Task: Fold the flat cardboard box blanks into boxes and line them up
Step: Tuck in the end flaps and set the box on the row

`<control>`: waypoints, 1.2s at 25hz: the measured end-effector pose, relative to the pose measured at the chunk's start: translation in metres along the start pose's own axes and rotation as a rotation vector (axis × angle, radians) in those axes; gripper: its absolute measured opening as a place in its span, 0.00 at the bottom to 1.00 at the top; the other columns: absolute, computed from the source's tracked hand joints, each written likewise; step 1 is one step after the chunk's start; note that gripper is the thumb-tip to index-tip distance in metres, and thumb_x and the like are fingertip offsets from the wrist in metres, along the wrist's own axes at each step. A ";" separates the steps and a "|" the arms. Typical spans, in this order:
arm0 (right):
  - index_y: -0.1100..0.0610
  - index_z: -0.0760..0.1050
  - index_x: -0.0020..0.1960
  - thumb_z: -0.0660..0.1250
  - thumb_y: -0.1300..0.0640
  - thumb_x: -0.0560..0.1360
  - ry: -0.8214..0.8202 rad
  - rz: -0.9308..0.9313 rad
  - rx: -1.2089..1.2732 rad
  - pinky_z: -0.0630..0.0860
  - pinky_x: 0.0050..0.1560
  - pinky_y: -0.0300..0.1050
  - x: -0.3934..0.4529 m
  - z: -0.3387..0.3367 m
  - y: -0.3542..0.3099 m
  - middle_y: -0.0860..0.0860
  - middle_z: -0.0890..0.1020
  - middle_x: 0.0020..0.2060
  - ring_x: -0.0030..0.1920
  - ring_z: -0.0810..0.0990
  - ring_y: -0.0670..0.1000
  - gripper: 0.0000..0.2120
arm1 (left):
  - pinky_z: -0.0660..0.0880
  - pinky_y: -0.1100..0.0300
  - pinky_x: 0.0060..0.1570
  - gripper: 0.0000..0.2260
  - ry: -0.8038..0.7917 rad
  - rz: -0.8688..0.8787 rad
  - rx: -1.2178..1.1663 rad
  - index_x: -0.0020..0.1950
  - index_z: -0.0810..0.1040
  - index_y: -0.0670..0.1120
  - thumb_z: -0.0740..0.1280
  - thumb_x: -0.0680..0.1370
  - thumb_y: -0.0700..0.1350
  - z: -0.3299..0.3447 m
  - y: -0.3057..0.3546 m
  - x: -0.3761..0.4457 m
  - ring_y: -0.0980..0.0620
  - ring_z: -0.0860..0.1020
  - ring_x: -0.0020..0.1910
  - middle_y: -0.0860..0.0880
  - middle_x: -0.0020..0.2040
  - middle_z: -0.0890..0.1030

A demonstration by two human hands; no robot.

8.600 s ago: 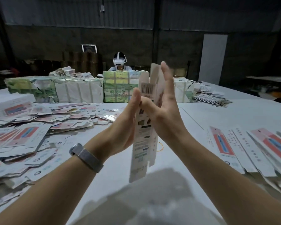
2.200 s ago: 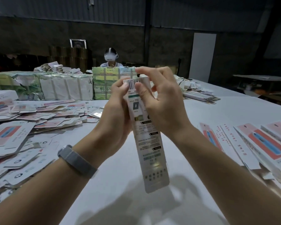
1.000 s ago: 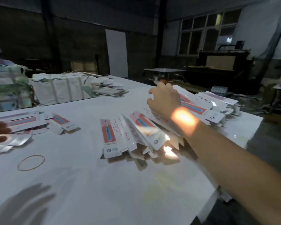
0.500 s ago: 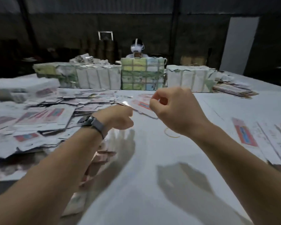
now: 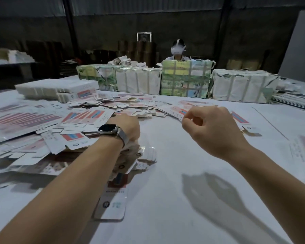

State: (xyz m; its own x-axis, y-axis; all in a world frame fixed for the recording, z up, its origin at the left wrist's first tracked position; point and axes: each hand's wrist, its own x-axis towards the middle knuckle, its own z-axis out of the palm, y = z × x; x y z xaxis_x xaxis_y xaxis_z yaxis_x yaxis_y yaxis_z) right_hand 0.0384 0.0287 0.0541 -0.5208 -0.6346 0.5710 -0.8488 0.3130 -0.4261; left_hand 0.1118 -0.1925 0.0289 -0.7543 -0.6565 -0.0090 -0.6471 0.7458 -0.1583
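Two hands are out over the tabletop (image 5: 174,191), and neither visibly has a blank yet. Nearest you, one flat blank (image 5: 113,196) lies partly under your left forearm. Your left hand (image 5: 125,127), with the watch (image 5: 108,129) on its wrist, is curled down onto the loose heap of blanks (image 5: 88,118); whether its fingers have closed on one I cannot tell. Your right hand (image 5: 208,125) hangs loosely curled above the tabletop, thumb and forefinger near each other with nothing visible between them. Pick a single blank from the heap's edge, peel it off its neighbours, then bring the right hand in to pop it square. Farther off stand the wrapped bundles (image 5: 185,78), with another person (image 5: 178,51) behind them.
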 end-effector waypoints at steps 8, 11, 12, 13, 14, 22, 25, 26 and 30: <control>0.46 0.73 0.33 0.67 0.53 0.73 0.002 -0.017 0.020 0.71 0.38 0.47 -0.004 -0.004 0.006 0.43 0.72 0.25 0.32 0.71 0.45 0.10 | 0.72 0.42 0.59 0.22 -0.052 -0.237 -0.055 0.71 0.66 0.49 0.60 0.76 0.45 -0.001 -0.027 0.013 0.37 0.76 0.57 0.43 0.54 0.77; 0.46 0.73 0.33 0.67 0.53 0.73 0.005 -0.030 0.016 0.70 0.37 0.47 -0.003 -0.004 0.006 0.43 0.72 0.24 0.32 0.71 0.45 0.11 | 0.68 0.49 0.53 0.15 0.069 -0.170 -0.023 0.66 0.70 0.49 0.61 0.79 0.43 0.003 -0.016 0.011 0.40 0.76 0.51 0.45 0.50 0.77; 0.47 0.74 0.33 0.67 0.54 0.73 0.010 -0.033 0.015 0.69 0.37 0.47 -0.003 -0.004 0.006 0.43 0.72 0.24 0.31 0.71 0.45 0.10 | 0.66 0.50 0.50 0.13 0.134 -0.134 -0.022 0.63 0.71 0.48 0.60 0.79 0.41 0.000 -0.009 0.008 0.41 0.74 0.49 0.45 0.48 0.76; 0.47 0.74 0.34 0.67 0.54 0.73 0.020 -0.034 0.014 0.68 0.36 0.46 -0.002 -0.005 0.007 0.43 0.72 0.24 0.31 0.71 0.45 0.10 | 0.66 0.51 0.48 0.12 0.181 -0.102 -0.018 0.61 0.73 0.47 0.60 0.78 0.39 -0.004 0.000 0.005 0.42 0.72 0.47 0.45 0.46 0.74; 0.47 0.74 0.34 0.67 0.54 0.73 0.025 -0.032 0.015 0.68 0.36 0.46 -0.002 -0.005 0.007 0.43 0.71 0.24 0.31 0.71 0.45 0.10 | 0.65 0.52 0.46 0.12 0.216 -0.082 -0.018 0.60 0.73 0.47 0.60 0.78 0.38 -0.007 0.006 0.001 0.42 0.72 0.47 0.46 0.45 0.73; 0.48 0.74 0.33 0.67 0.55 0.73 0.063 -0.023 0.049 0.70 0.37 0.48 0.001 0.002 0.008 0.44 0.70 0.23 0.31 0.70 0.49 0.10 | 0.71 0.48 0.40 0.20 0.743 0.206 -0.380 0.63 0.72 0.45 0.61 0.74 0.29 -0.043 0.044 -0.029 0.38 0.77 0.46 0.41 0.51 0.79; 0.49 0.76 0.35 0.67 0.55 0.73 0.121 0.010 0.071 0.72 0.40 0.48 0.006 0.001 0.012 0.44 0.72 0.22 0.32 0.72 0.50 0.08 | 0.77 0.51 0.36 0.21 0.740 0.335 -0.832 0.65 0.75 0.48 0.68 0.74 0.32 -0.049 0.067 -0.046 0.44 0.78 0.48 0.47 0.52 0.79; 0.49 0.77 0.36 0.67 0.55 0.73 0.125 0.020 0.075 0.72 0.39 0.47 0.009 0.001 0.013 0.43 0.72 0.22 0.33 0.73 0.51 0.08 | 0.78 0.55 0.32 0.22 0.656 0.314 -1.008 0.66 0.74 0.49 0.68 0.74 0.34 -0.047 0.072 -0.052 0.47 0.79 0.47 0.50 0.51 0.78; 0.48 0.78 0.37 0.66 0.53 0.73 0.152 -0.003 0.117 0.70 0.37 0.44 0.016 0.003 0.009 0.41 0.74 0.24 0.34 0.75 0.50 0.06 | 0.81 0.52 0.37 0.16 0.278 0.135 -1.609 0.59 0.78 0.51 0.64 0.77 0.33 -0.029 0.087 -0.074 0.48 0.85 0.40 0.47 0.47 0.84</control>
State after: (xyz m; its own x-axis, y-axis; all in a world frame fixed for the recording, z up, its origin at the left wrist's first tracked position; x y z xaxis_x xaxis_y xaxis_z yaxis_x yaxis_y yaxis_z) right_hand 0.0225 0.0199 0.0570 -0.5339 -0.5182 0.6682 -0.8383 0.2211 -0.4983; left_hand 0.1079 -0.0761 0.0447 -0.6920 -0.6738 0.2590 0.1133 0.2530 0.9608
